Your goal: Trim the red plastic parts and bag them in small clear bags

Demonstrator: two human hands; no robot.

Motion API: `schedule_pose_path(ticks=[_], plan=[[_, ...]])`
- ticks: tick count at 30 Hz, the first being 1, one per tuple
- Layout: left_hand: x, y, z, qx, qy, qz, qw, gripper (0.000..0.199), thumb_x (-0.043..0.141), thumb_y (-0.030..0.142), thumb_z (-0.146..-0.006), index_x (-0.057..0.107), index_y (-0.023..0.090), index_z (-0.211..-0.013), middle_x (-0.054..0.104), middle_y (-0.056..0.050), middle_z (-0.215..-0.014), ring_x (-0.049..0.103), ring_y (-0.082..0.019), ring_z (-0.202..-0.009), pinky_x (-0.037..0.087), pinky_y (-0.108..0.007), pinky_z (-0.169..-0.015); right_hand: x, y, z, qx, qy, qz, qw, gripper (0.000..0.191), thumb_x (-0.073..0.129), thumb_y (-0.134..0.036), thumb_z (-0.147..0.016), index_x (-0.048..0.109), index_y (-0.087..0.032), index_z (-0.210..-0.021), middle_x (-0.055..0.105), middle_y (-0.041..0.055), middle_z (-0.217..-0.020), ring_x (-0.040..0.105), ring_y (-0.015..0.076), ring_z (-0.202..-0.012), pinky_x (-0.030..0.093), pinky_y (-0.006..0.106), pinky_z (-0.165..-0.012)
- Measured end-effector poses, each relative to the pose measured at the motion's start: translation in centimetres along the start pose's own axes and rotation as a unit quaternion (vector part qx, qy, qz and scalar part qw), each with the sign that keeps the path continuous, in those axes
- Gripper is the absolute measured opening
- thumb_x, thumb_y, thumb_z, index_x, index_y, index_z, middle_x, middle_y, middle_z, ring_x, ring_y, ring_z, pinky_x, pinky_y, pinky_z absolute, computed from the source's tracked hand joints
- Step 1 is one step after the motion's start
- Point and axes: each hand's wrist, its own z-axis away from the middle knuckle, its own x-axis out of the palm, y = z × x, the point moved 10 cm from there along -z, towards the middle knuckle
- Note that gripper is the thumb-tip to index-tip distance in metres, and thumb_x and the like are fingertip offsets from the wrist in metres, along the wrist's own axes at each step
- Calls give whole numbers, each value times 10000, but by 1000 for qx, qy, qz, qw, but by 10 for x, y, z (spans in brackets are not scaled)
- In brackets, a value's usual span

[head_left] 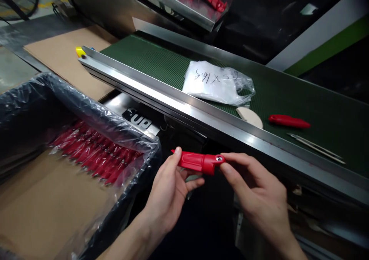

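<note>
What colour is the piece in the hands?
The piece is mostly red, shown in the head view.

Left hand, right hand and both forearms are bare.

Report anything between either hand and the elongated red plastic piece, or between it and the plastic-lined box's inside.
Nothing visible separates left hand or right hand from the red piece; the box's right wall and left hand intervene.
</note>
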Motion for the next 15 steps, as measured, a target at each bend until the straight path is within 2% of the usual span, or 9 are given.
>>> schedule_pose_path(ticks=[3, 7, 10, 13, 14, 15], plan=[[-2, -1, 1, -9, -10, 9, 1000, 295, 468, 358, -987, 609, 99, -976, 651, -136, -959, 615, -183, -779, 567, -287, -665, 0, 18, -4, 42, 6, -25, 999, 158, 642, -301, -904, 687, -318, -1054, 713, -41, -1018, 676, 102, -857, 554, 175, -749], [-2, 15, 3, 38, -32, -14, 999, 312, 443, 394, -991, 601, 127, -1023, 659, -130, -978, 631, -225, -857, 566, -313, -687, 6, 33, -7, 51, -11, -38, 998, 161, 624, -301, -915, 679, -308, -1066, 713, -29, -1007, 681, 100, -833, 560, 171, -732], [-7, 33, 2, 94, -19, -15, 995, 265, 496, 424, -973, 578, 175, -1010, 651, -93, -972, 623, -239, -929, 567, -343, -744, 18, 13, -7, -39, -79, -11, 996, 182, 621, -227, -910, 664, -291, -1075, 694, -18, -1024, 667, 100, -917, 540, 168, -817], [-19, 44, -2, 112, 28, 6, 993, 234, 581, 412, -935, 587, 180, -964, 641, -70, -948, 617, -210, -882, 564, -337, -778, 31, -18, -10, -174, -192, 4, 966, 239, 608, -168, -901, 641, -264, -1118, 696, -2, -1034, 669, 107, -933, 540, 177, -823], [-23, 44, -4, 104, 42, 12, 994, 223, 610, 393, -919, 594, 173, -953, 641, -72, -951, 619, -207, -873, 565, -327, -770, 28, -23, -19, -206, -196, 27, 958, 225, 605, -175, -905, 641, -260, -1110, 704, -5, -1017, 674, 105, -913, 542, 178, -811], [-26, 42, -6, 92, 53, 19, 994, 213, 624, 374, -911, 600, 166, -953, 644, -78, -955, 625, -210, -871, 565, -318, -755, 21, -24, -34, -224, -172, 67, 957, 191, 597, -196, -914, 646, -255, -1089, 712, -9, -996, 677, 105, -889, 542, 183, -796]])
